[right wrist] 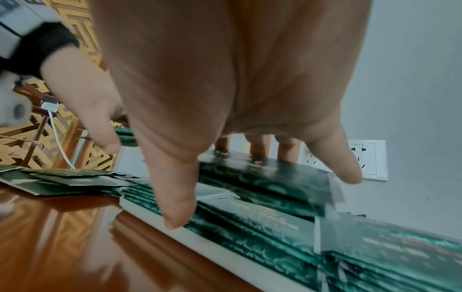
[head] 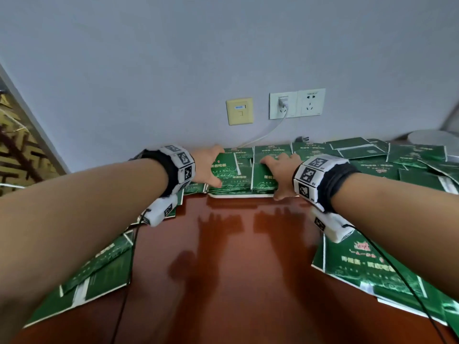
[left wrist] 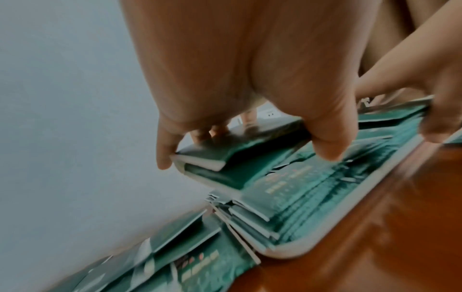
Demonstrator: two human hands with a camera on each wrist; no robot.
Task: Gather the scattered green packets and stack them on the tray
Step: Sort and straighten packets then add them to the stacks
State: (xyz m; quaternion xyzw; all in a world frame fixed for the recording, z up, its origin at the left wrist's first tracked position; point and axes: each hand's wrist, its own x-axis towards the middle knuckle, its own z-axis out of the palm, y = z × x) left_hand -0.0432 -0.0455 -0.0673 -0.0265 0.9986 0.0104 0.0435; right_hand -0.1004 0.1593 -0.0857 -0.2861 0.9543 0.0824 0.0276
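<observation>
Your left hand (head: 207,167) grips a small bundle of packets (left wrist: 225,158), thumb on the near edge and fingers curled over the far edge, so it stays squared as it sits atop the stack. Your right hand (head: 282,173) clamps a second bundle (right wrist: 270,177) the same way, just to the right. Both sit on the tray (head: 238,195) at the far side of the table (head: 236,256), against the wall (head: 173,70). Loose packets (head: 360,269) remain near left, near right and far right, so gathering looks unfinished.
</observation>
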